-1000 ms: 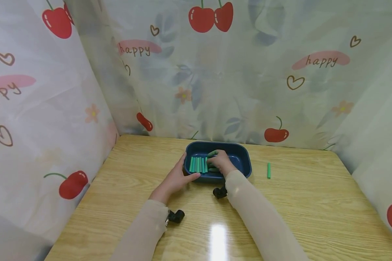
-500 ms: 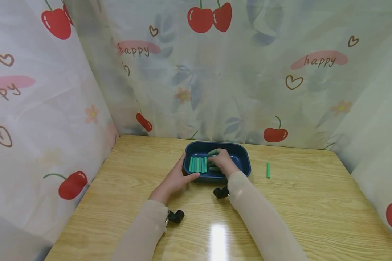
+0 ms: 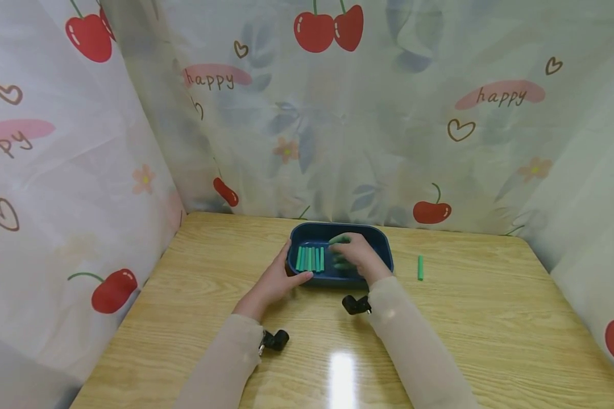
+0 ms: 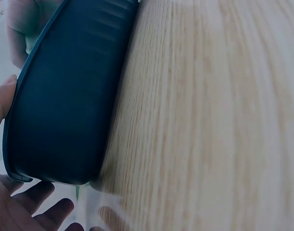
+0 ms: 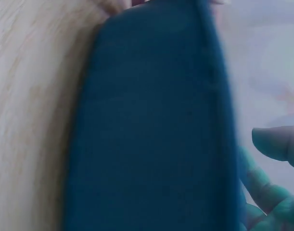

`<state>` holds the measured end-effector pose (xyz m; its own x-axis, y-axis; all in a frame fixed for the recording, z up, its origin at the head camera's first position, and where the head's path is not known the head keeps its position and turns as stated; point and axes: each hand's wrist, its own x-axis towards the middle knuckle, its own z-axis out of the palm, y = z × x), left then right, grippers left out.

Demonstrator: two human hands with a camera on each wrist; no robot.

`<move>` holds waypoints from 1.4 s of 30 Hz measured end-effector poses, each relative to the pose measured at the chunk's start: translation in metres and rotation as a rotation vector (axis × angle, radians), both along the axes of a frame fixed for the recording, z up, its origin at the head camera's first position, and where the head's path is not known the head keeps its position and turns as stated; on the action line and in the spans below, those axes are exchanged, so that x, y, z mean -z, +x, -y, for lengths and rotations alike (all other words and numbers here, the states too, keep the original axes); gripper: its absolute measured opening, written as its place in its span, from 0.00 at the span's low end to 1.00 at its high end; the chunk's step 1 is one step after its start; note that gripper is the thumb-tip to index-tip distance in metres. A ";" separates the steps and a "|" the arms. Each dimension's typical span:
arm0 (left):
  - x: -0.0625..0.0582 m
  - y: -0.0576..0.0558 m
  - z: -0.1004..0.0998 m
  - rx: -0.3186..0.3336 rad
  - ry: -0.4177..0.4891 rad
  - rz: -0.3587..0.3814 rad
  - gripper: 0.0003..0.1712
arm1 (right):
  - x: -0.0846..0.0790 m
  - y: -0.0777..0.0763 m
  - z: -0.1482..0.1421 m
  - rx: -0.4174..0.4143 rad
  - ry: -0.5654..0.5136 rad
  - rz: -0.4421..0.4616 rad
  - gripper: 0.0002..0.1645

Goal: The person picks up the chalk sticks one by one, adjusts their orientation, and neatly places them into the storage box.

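Note:
A dark blue rectangular tray [image 3: 317, 232] stands on the table near its back edge. In its left half, several short green sticks [image 3: 310, 259] lie side by side in a neat row. My left hand [image 3: 278, 279] grips the tray's near left corner, thumb on the rim and fingers along the end wall; the left wrist view shows those fingers spread around the tray [image 4: 70, 96]. My right hand [image 3: 355, 255] is over the tray's right half, a little right of the row. Its thumb and green-tinted fingers [image 5: 272, 195] stand apart with nothing between them in the right wrist view.
One more green stick [image 3: 420, 267] lies by itself on the table, right of the tray. Small black cameras [image 3: 275, 339] stick out from both wrists. A cherry-printed curtain [image 3: 337, 142] hangs behind the wooden table [image 3: 471, 318] and along both sides.
My right hand has drawn back to the right, away from the last stick in the row, and its fingers have parted from it. The left hand stays on the tray.

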<state>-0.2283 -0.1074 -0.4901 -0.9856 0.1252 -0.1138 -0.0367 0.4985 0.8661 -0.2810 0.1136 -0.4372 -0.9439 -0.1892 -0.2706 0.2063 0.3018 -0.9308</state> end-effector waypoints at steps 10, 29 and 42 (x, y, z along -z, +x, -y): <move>-0.003 0.000 0.000 0.002 0.002 -0.002 0.62 | -0.022 0.017 -0.015 -0.048 0.035 -0.071 0.22; 0.002 0.001 -0.002 -0.025 0.008 0.013 0.61 | -0.047 0.039 -0.049 -0.036 0.036 -0.121 0.22; 0.001 0.000 -0.002 0.006 0.041 -0.002 0.62 | -0.061 0.053 -0.076 -0.012 0.006 -0.173 0.26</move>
